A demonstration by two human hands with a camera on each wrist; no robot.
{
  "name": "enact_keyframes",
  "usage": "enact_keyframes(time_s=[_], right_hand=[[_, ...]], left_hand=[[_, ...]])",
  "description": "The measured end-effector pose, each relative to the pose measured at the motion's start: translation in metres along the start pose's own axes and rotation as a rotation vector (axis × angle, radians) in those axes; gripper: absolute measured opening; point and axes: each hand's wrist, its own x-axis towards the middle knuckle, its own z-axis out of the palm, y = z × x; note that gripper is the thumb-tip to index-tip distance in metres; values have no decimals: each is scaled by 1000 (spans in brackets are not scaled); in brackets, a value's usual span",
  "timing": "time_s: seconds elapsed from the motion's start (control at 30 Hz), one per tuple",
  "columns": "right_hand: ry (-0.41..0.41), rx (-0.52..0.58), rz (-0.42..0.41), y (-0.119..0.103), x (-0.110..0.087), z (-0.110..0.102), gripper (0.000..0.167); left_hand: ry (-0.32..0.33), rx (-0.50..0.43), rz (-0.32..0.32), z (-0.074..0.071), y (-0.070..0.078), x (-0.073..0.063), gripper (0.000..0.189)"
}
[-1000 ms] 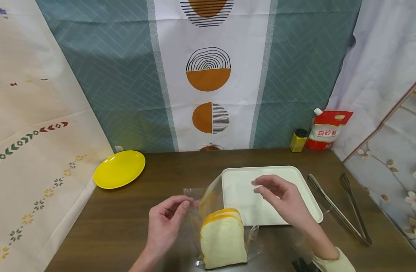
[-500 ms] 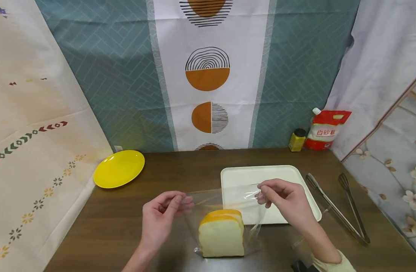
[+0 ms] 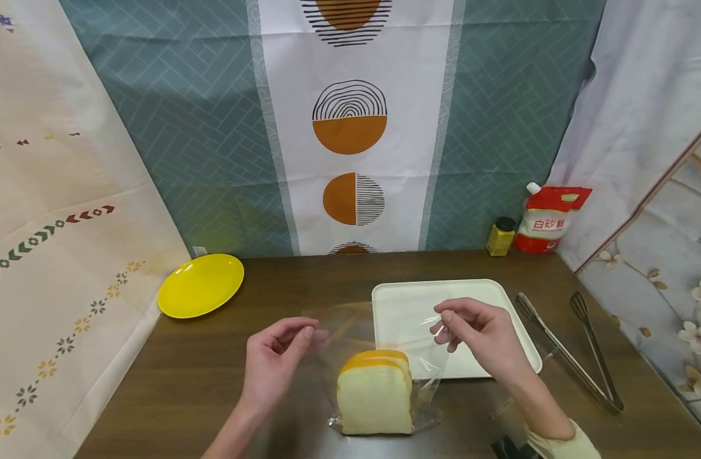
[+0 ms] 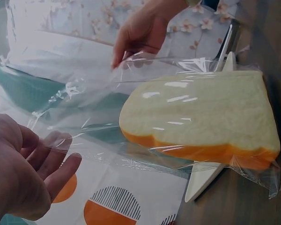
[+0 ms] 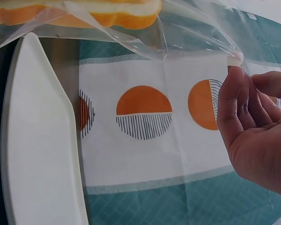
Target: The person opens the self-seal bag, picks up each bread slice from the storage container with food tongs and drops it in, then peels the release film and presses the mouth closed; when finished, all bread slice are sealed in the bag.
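A clear plastic bag [image 3: 350, 325] stands in front of me with sliced bread [image 3: 375, 398] inside it, the slices upright on the table. My left hand [image 3: 273, 360] pinches the left corner of the bag's upper edge; some fingertips show through the film. At the other corner, my right hand [image 3: 485, 338] pinches the edge between thumb and fingers. The upper edge is stretched between both hands, above the bread. In the left wrist view the bread [image 4: 201, 112] lies behind shiny film. From the right wrist, only the bread's orange crust [image 5: 126, 19] and part of a slice show.
Behind the bag sits a white tray [image 3: 482, 292], partly covered by the right hand. Metal tongs [image 3: 580, 370] lie to its right. A yellow plate [image 3: 201, 286] is at the back left. A small yellow jar [image 3: 501, 238] and a red-and-white pouch [image 3: 548, 223] stand at the back right.
My right hand has come to the bag's edge and taken hold of it, spreading the top out between both hands. In the last half second the left hand shifted slightly up and right.
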Motion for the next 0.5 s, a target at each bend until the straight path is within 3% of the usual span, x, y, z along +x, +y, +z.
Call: enact_keyframes(time_s=[0.2, 0.5], right_hand=[[-9, 0, -11, -1, 2, -2, 12], [-36, 49, 0, 1, 3, -8, 17]], left_hand=[[22, 23, 6, -1, -1, 2, 11], [-27, -23, -1, -5, -3, 5, 11]])
